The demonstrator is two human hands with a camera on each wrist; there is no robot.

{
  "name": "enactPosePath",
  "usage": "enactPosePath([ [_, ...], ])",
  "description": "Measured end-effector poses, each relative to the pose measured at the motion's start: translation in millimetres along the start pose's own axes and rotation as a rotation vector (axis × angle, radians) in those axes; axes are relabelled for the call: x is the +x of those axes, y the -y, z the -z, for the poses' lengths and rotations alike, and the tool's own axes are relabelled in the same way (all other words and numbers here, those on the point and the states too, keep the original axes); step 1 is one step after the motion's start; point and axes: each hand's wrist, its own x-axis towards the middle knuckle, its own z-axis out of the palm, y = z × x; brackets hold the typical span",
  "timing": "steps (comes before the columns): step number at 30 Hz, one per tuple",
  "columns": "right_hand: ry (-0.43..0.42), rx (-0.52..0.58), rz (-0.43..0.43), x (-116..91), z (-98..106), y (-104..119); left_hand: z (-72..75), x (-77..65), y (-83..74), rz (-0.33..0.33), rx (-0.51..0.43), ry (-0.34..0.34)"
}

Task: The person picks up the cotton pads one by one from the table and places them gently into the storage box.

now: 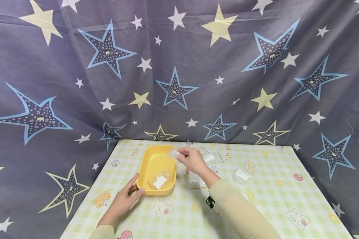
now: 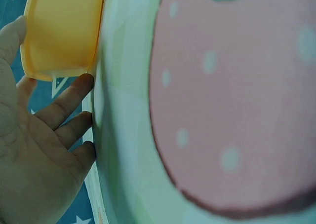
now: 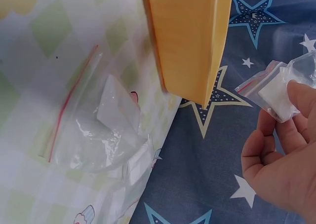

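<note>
Right hand (image 1: 194, 161): thumb and fingertips pinch a small clear zip bag (image 3: 274, 93), red seal strip, white piece inside. Narrow grip, bag secure between the tips. Held bag sits at the far right side of the yellow tray (image 1: 155, 162), overlapping its rim in the head view; right wrist view shows it apart from the tray wall.

Left hand (image 1: 122, 200): fingers spread, not wrapped round anything. Thumb and fingertips touch the tray's near-left corner.

Tray stands upright on the checked tablecloth (image 1: 227, 215). One clear bag with a white piece (image 1: 160, 181) lies in its near end.

Right of tray, on the cloth: one clear bag near the far end (image 1: 208, 156), another closer in (image 1: 193, 179), partly hidden by the right arm. A third clear bag (image 1: 241, 176) lies farther right, apart from those two.

Backdrop: dark star-print curtain (image 1: 182, 49).
</note>
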Motion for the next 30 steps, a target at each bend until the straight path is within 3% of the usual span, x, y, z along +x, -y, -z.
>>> enactPosePath([
  [8,0.039,0.053,-0.044,0,-9,-3,-0.2,0.9,1.7,0.004,-0.002,0.001],
  [18,0.004,-0.065,0.076,3,-23,-4,-1.6,0.8,1.4,-0.004,0.007,-0.008],
  [30,0.040,-0.110,0.066,2,-33,-3,-1.0,3.8,4.7,0.004,0.006,-0.001],
])
